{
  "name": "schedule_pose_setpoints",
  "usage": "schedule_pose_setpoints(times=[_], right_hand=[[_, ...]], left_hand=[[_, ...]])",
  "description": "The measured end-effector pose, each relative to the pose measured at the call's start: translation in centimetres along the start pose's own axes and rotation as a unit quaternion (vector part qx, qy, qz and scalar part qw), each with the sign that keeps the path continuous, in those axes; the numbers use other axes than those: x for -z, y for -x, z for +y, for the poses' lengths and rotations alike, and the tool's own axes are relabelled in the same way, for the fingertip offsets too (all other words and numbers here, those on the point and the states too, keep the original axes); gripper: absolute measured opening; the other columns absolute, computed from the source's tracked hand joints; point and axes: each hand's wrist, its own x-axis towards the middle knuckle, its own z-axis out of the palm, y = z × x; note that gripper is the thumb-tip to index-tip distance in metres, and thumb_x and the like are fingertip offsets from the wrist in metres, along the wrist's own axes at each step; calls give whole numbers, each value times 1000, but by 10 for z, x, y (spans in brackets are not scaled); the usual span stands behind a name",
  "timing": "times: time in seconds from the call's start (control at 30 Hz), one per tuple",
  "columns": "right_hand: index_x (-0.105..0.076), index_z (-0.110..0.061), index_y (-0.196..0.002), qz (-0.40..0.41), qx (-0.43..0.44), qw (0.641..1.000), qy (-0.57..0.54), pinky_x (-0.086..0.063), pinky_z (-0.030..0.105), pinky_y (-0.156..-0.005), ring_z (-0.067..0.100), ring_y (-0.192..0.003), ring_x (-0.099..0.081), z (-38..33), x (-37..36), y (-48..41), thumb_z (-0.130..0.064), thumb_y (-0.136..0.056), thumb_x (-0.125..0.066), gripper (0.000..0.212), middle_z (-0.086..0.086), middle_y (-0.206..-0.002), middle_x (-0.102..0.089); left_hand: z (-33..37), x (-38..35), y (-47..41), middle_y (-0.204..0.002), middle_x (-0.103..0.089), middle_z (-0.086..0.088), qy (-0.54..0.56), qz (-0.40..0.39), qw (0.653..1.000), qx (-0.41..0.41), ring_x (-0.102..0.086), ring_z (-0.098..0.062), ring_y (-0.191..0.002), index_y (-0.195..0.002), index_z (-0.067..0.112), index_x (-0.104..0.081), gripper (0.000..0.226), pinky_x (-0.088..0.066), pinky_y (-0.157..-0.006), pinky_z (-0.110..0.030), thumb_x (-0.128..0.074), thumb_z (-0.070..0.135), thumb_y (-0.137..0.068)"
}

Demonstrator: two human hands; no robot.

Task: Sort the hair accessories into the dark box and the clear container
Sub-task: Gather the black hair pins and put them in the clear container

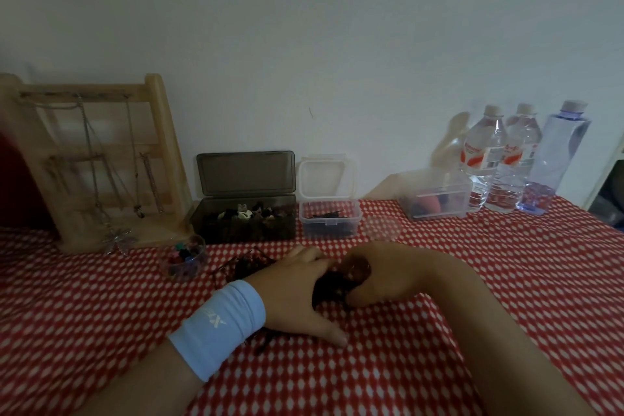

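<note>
The pile of hair accessories [329,285] lies on the desk [439,331] between the hands. The left hand [293,294] rests flat on it, fingers straight; the right hand [385,277] curls its fingers round a clump [354,268]. From there the dark box [243,223] stands at 11 o'clock, the clear container [329,221] at 12.

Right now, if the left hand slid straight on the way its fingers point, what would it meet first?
The left hand would likely meet the dark hair accessories at its fingers, then the right hand holding them.
</note>
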Motion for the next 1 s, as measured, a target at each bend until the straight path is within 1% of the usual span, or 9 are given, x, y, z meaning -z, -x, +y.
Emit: schedule_pose_setpoints(times=[0.07, 0.17, 0.23, 0.37, 0.5, 0.63, 0.77, 0.93, 1.0], right_hand=[[-56, -39, -126, -8, -6, 1000, 17, -43, 17, -76, -1, -92, -57, 2, -1, -1, -46, -71, -80, 61, -24, -100, -57], [-60, -36, -124, 47, -8, 998, 30, -40, 11, -70, -4, -84, -56, 4, -3, -4, -33, -73, -85, 57, -23, -92, -58], [-66, -34, -118, 92, 5, 996, 21, -43, 10, -70, -3, -81, -59, 2, -7, -8, -25, -74, -84, 48, -22, -89, -63], [-70, -35, -113, 124, 41, 991, -17, -54, 12, -75, -3, -81, -66, -3, -11, -13, -19, -77, -82, 41, -19, -91, -71], [-67, -38, -113, 129, 15, 991, 21, -45, 9, -67, -2, -78, -61, 8, -5, -7, -35, -71, -85, 46, -22, -88, -64], [-77, -38, -91, 103, -14, 994, 37, -48, 15, -73, -2, -77, -63, 14, -2, -4, -37, -73, -84, 20, -22, -82, -70], [-78, -38, -92, 109, 25, 993, 29, -49, 14, -77, -3, -78, -64, 5, -7, -9, -32, -79, -80, 14, -22, -83, -71], [-72, -35, -102, 137, 42, 989, 28, -47, 17, -78, 2, -85, -62, 3, -6, -7, -28, -85, -71, 19, -19, -94, -66], [-65, -38, -110, 127, 34, 991, 17, -47, 19, -76, 4, -87, -60, 2, -7, -6, -42, -79, -72, 32, -18, -99, -63]], left_hand=[[3, -1, 0, -127, -37, 14, 11, 22, 1000, -5, -32, -5, -121, -136, 31, -48, 84, -33, -105, -25, -68, 72, -66], [0, 2, 0, -107, -50, 11, 41, 78, 996, -33, -47, -7, -106, -110, 26, -67, 26, -43, -94, -26, -66, 36, -85], [-2, 4, 0, -104, -52, 12, 45, 80, 995, -39, -48, -4, -100, -106, 26, -68, 20, -43, -91, -23, -65, 27, -87], [-5, 4, 1, -103, -48, 16, 55, 95, 993, -35, -46, -1, -100, -102, 32, -62, 22, -44, -92, -24, -63, 38, -82], [-4, -4, -1, -122, -44, 17, 44, 78, 996, 2, -37, -1, -114, -130, 35, -49, 70, -34, -101, -22, -62, 71, -71], [1, -5, -5, -109, -50, 9, 27, 107, 994, -23, -44, -6, -104, -114, 27, -66, 38, -40, -95, -25, -65, 52, -84], [0, 4, -4, -103, -58, 10, 7, 108, 994, -26, -50, -6, -97, -106, 26, -71, 28, -45, -91, -30, -67, 45, -85], [-11, 21, 3, -130, -49, 17, 3, 32, 999, -1, -42, -3, -118, -139, 30, -49, 79, -36, -102, -23, -68, 68, -72], [-14, 23, 4, -133, -45, 15, -21, 2, 1000, -3, -38, -6, -121, -140, 28, -48, 82, -35, -106, -27, -67, 70, -72]])
